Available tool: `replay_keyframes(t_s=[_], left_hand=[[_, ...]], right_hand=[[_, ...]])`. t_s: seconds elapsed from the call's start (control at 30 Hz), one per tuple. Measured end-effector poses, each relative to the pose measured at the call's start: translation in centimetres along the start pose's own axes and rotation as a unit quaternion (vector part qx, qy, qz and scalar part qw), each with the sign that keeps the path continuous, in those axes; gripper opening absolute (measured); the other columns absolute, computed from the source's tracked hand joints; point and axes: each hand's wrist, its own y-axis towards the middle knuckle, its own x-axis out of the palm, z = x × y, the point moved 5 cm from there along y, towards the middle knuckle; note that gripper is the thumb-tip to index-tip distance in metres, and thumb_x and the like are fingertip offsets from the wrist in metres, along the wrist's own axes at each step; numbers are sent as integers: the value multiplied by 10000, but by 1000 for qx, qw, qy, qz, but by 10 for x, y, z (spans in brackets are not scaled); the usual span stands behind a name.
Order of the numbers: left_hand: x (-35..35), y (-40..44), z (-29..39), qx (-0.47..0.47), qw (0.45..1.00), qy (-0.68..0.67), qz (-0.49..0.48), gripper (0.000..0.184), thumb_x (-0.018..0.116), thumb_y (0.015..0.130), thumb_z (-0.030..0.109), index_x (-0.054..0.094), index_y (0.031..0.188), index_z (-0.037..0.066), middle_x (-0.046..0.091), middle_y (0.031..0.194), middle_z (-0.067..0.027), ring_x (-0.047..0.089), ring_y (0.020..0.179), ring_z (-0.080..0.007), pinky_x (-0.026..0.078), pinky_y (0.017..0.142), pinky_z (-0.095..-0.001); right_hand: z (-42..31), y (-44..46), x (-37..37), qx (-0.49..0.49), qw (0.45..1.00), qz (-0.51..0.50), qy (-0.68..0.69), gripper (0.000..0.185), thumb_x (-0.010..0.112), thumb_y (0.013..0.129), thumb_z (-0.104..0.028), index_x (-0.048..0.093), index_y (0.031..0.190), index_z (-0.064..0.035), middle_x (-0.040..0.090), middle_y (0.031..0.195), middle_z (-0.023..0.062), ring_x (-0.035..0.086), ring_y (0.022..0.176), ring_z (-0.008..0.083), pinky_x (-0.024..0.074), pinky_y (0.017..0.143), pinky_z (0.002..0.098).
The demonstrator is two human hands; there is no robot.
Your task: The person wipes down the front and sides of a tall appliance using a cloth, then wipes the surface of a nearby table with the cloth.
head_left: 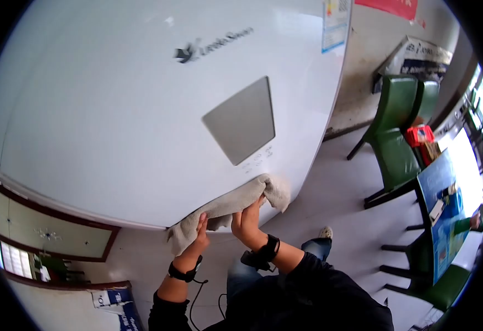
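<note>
A beige cloth (231, 203) lies bunched along the lower edge of a large white appliance (114, 110). My left hand (199, 234) is at the cloth's left part, its fingers partly hidden by the fabric. Further right, my right hand (247, 222) grips the cloth, with fingertips tucked behind it. Above the cloth, the appliance front carries a grey panel (242, 122), small printed symbols and a dark logo (185, 53). Both wrists wear black bands.
Green chairs (396, 149) and a table with a blue top (443, 220) stand to the right, holding several items. A red package (420, 135) rests on a chair. A framed panel (48, 220) is at the lower left. Cables hang near my wrists.
</note>
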Motion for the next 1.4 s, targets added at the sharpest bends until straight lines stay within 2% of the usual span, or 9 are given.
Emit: replay_keyframes(t_s=[0.17, 0.3, 0.5, 0.7, 0.73, 0.93, 1.07, 1.13, 1.4], left_hand=[[27, 26, 21, -225, 918, -279, -167, 186, 512, 815, 226, 590, 924, 96, 591, 849, -143, 557, 801, -298, 430, 722, -349], [50, 8, 40, -9, 977, -15, -211, 300, 479, 756, 61, 529, 1046, 119, 560, 949, -139, 537, 867, -291, 432, 735, -357], [-21, 40, 25, -137, 979, -143, -55, 331, 525, 707, 41, 555, 1023, 137, 529, 1042, -118, 514, 921, -282, 416, 771, -355], [15, -11, 15, -115, 986, -70, -97, 454, 492, 693, -9, 507, 1124, 133, 456, 1192, -82, 422, 1094, -290, 307, 939, -362], [18, 6, 26, -105, 977, -96, -161, 502, 478, 689, -26, 466, 1165, 132, 438, 1207, -94, 409, 1100, -309, 302, 943, -371], [55, 7, 69, -143, 929, -214, -265, 724, 415, 665, -137, 266, 1308, 159, 319, 1296, -146, 354, 1145, -334, 290, 947, -380], [43, 11, 61, -125, 945, -202, -226, 694, 402, 674, -136, 273, 1300, 132, 268, 1342, -98, 352, 1166, -292, 287, 961, -363], [18, 16, 49, -126, 964, -187, -138, 674, 403, 675, -132, 287, 1290, 120, 281, 1338, -75, 360, 1164, -275, 296, 958, -356], [-130, 89, -8, -152, 965, -120, 175, 555, 491, 651, -17, 383, 1192, 45, 314, 1313, -107, 419, 1116, -283, 429, 825, -315]], right_hand=[[79, -56, 26, 168, 986, 19, -15, 426, 372, 778, -92, 302, 1145, 112, 305, 1157, 321, 303, 1053, 447, 207, 939, 449], [123, -85, 29, 269, 963, -2, -14, 428, 340, 798, -93, 287, 1168, 116, 245, 1220, 322, 241, 1122, 447, 158, 985, 395], [21, -32, 1, 116, 991, -50, 33, 584, 411, 803, -98, 96, 1234, 137, 175, 1264, 305, 174, 1183, 423, 91, 993, 419], [32, -29, 3, 166, 973, -23, 161, 570, 360, 812, -72, 50, 1259, 94, 165, 1295, 213, 200, 1210, 295, 120, 998, 340], [46, -30, 1, 201, 972, -34, 119, 612, 405, 803, -120, 66, 1235, 150, 114, 1295, 319, 119, 1221, 402, 45, 1015, 385], [128, -40, -22, 290, 957, 1, 24, 518, 400, 805, -103, 166, 1221, 99, 352, 1144, 189, 356, 1017, 247, 264, 907, 292], [70, -16, -32, 186, 971, -9, 152, 543, 424, 770, 3, 174, 1247, 66, 305, 1212, 172, 317, 1122, 234, 250, 945, 335], [30, -4, -34, 6, 995, -70, 74, 629, 500, 720, -10, 164, 1243, 87, 294, 1203, 265, 300, 1122, 381, 248, 950, 424], [-116, 66, -16, -340, 926, -75, -146, 441, 629, 633, -97, 473, 1044, -62, 435, 1025, 234, 422, 921, 390, 340, 772, 433]])
